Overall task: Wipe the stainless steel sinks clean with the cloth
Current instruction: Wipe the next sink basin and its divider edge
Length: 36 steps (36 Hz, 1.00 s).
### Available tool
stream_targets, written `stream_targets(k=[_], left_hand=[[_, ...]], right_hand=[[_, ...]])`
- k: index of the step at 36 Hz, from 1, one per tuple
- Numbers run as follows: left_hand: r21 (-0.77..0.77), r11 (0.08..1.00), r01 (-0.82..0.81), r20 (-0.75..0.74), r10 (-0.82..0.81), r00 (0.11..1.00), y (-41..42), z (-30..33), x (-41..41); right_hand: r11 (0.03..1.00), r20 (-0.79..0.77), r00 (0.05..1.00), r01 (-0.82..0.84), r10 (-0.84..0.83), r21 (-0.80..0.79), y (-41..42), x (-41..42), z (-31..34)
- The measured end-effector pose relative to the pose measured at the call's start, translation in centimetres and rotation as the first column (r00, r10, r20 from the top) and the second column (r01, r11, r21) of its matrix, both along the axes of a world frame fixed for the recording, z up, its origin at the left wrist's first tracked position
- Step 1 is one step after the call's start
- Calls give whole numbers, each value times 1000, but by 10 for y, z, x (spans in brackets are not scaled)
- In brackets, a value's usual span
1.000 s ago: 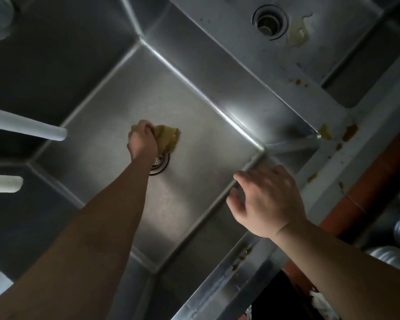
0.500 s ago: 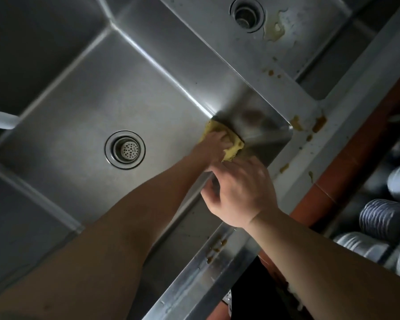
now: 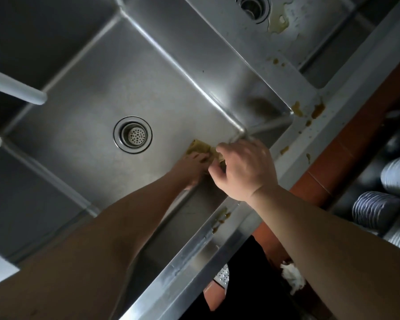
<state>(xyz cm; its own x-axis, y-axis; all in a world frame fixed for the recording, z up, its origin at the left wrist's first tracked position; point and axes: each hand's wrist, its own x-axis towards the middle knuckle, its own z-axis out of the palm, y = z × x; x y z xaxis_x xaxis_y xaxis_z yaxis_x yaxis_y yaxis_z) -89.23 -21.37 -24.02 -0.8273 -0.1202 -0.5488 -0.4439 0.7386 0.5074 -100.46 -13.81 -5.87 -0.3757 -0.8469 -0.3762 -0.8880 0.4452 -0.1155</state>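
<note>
I can read no text, label, brand or number anywhere on what I see here.

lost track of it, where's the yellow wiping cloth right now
In the head view the yellow wiping cloth lies on the steel sink's floor, right of the round drain strainer, under the left hand near the basin's corner.
</note>
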Motion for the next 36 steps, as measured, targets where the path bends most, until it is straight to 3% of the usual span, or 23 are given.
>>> stream_targets(k=[4, 15, 18, 21, 23, 26, 29, 31, 36], left_hand=[[-42, 994, 101, 24, -101, 995, 7, -2, 52], [50, 988, 143, 367, -151, 918, 25, 16, 176], [-31, 980, 196, 372, -171, 912, 34, 15, 198], [50, 969, 242, 434, -240, 869, 38, 21, 216], [122, 986, 114, 519, -161, 839, 37, 32, 215], [71, 997, -1, 654, -46, 755, 34, 42, 205], [-10, 1000, 0, 613, 6, 790, 34, 44, 197], [-3, 996, -85, 556, 73, 828, 33, 38, 203], [-42, 944, -329, 547, 297, 783, 43, 36, 213]], right_hand=[[1000, 14, 1000, -27, 27, 5, -1, -1, 1], [1000, -46, 999, -10, 9, -25, -1, 0, -3], [999, -49, 999, -22, 19, -49, 0, 0, -4], [998, -42, 999, -35, 33, -54, 0, 0, -3], [997, -44, 998, -41, 38, -68, 1, -1, -4], [994, -57, 998, -44, 39, -95, 2, -2, -4], [995, -60, 997, -46, 41, -88, 2, -2, -5], [995, -57, 998, -41, 36, -90, 2, -2, -6], [994, -40, 999, -33, 29, -106, 2, -2, -7]])
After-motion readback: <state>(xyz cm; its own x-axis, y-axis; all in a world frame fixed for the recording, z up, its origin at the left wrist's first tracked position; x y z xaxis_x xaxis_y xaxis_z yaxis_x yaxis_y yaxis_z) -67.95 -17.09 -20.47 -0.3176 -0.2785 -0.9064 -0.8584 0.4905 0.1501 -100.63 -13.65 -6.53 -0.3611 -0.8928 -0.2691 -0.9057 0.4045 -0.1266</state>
